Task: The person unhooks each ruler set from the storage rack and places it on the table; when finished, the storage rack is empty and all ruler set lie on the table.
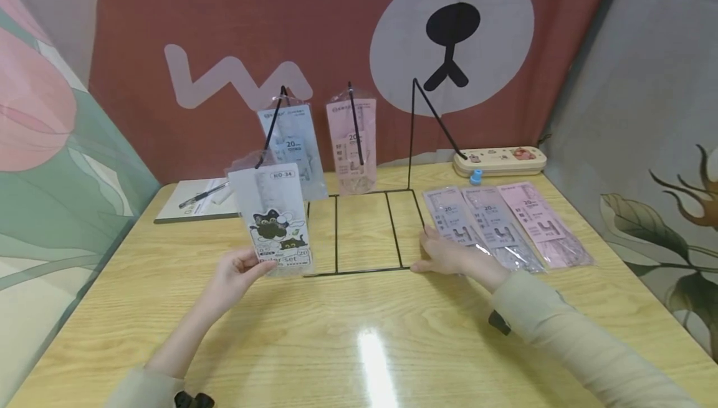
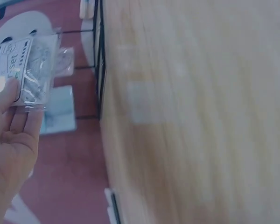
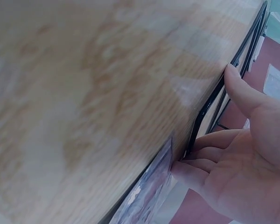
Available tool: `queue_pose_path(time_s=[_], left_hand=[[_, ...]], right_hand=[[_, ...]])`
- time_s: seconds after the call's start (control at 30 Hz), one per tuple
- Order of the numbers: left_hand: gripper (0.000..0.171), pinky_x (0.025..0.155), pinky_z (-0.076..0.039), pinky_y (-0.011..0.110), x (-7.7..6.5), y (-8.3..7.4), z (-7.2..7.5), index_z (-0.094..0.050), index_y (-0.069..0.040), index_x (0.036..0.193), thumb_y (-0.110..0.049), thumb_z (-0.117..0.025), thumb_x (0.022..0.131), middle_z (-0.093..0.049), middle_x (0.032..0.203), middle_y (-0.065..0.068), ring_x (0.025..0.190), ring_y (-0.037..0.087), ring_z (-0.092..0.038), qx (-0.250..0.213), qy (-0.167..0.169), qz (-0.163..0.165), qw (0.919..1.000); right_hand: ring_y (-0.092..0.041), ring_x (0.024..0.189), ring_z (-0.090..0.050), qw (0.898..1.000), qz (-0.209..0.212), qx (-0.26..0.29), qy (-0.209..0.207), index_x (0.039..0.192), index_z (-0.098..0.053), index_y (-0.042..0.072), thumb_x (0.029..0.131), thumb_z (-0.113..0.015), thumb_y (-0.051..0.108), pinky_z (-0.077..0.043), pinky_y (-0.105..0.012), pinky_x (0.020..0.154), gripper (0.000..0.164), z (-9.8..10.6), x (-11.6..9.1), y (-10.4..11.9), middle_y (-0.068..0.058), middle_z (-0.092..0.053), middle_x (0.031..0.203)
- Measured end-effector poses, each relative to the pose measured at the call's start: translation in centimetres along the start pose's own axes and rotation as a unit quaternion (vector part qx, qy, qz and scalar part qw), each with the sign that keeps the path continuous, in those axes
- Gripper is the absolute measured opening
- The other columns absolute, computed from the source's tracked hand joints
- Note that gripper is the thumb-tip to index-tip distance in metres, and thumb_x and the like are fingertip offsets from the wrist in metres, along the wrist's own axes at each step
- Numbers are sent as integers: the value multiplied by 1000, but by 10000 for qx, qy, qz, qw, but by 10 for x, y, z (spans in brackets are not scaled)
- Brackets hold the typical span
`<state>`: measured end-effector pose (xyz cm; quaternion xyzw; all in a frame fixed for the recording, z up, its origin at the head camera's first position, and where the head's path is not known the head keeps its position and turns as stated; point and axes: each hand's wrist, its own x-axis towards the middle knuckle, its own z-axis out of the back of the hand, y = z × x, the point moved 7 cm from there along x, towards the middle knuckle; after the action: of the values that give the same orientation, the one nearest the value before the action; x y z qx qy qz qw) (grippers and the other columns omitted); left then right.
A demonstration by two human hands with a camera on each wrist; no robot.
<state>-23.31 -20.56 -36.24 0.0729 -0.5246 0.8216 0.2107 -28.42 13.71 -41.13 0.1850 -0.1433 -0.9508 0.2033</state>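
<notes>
My left hand (image 1: pixel 238 274) pinches the lower edge of a clear-bagged ruler set (image 1: pixel 272 218) with black cats on its white card. The top of that bag is at the front tip of the left arm of a black wire display rack (image 1: pixel 364 270). In the left wrist view the thumb lies over the ruler set (image 2: pixel 37 70). My right hand (image 1: pixel 449 253) grips the rack's front right base corner; the right wrist view shows thumb and fingers against the black wire (image 3: pixel 203 112). Behind, a blue ruler pack (image 1: pixel 303 146) and a pink ruler pack (image 1: pixel 352 140) hang on the rack.
Three ruler packs lie right of the rack, the rightmost a pink pack (image 1: pixel 541 221). Behind them are a cream pencil case (image 1: pixel 499 161) and a small blue piece (image 1: pixel 476 176). A pen (image 1: pixel 204 195) rests on a notepad (image 1: pixel 174 204) at the back left of the wooden table (image 1: pixel 314 346).
</notes>
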Motion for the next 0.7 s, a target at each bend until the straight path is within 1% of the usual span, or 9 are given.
queue_pose_path(time_s=[0.1, 0.2, 0.33, 0.4, 0.47, 0.53, 0.57, 0.63, 0.7], left_hand=[[20, 70, -57, 19, -15, -6, 13, -66, 9, 104, 4, -62, 85, -72, 99, -11, 86, -2, -67, -74, 26, -78, 9999], [14, 62, -51, 11, -28, -11, 32, -69, 5, 96, 7, -63, 84, -69, 84, -25, 75, -10, -62, 98, -214, -88, 9997], [25, 61, -49, 8, -44, -6, 60, -71, -12, 97, 8, -62, 85, -69, 80, -26, 72, -11, -61, 138, -559, 229, 9981], [35, 70, -54, 11, -51, 0, 70, -69, -22, 105, 7, -59, 87, -71, 90, -23, 83, -5, -67, -23, -588, 429, 9973], [39, 69, -55, 13, -58, 6, 77, -66, -28, 106, 6, -58, 88, -71, 91, -22, 83, -4, -67, -187, -585, 621, 9962], [36, 68, -56, 16, -62, 14, 82, -65, -26, 107, 4, -58, 89, -71, 94, -21, 83, -2, -68, -307, -513, 844, 9946], [32, 68, -57, 18, -64, 18, 83, -64, -24, 109, 1, -58, 90, -71, 94, -22, 82, -1, -68, -216, -458, 1023, 9935], [27, 68, -58, 21, -67, 29, 83, -61, -11, 118, -7, -58, 92, -71, 95, -20, 81, 2, -69, -167, -243, 1541, 9876], [38, 70, -58, 23, -70, 40, 80, -53, 4, 126, -16, -57, 94, -73, 100, -11, 81, 4, -69, -26, 45, 2178, 9760]], right_hand=[[-47, 140, -11, 10000, 11, -26, -23, 139, -23, -18, 90, -59, 40, -15, -54, 116, 84, 1, 0, 1, -36, -9, 149], [-47, 140, -12, 10000, -20, -6, -65, 140, -23, -17, 89, -59, 40, -16, -54, 116, 85, 2, 0, 1, -35, -9, 149], [-47, 141, -12, 9999, -69, 72, -68, 140, -23, -17, 89, -60, 40, -15, -54, 116, 85, 3, 0, 1, -35, -8, 150], [-47, 141, -11, 9999, -85, 93, -52, 140, -23, -17, 89, -60, 40, -15, -54, 116, 85, 3, 0, 1, -35, -8, 150], [-47, 141, -10, 9999, -94, 116, -23, 140, -24, -17, 89, -60, 40, -14, -54, 116, 85, 3, 0, 1, -35, -8, 150], [-47, 141, -10, 9999, -83, 118, -5, 140, -24, -17, 89, -60, 40, -14, -54, 116, 84, 3, 0, 1, -36, -9, 149], [-47, 141, -10, 9999, -72, 113, 1, 139, -25, -18, 89, -60, 40, -14, -54, 116, 84, 3, 0, 1, -36, -9, 149], [-47, 141, -10, 9999, -63, 112, 12, 139, -25, -18, 89, -60, 40, -14, -55, 116, 84, 3, 0, 1, -36, -10, 149], [-48, 140, -10, 9999, -58, 105, 16, 139, -25, -18, 89, -60, 40, -14, -55, 116, 84, 2, -1, 1, -36, -10, 149]])
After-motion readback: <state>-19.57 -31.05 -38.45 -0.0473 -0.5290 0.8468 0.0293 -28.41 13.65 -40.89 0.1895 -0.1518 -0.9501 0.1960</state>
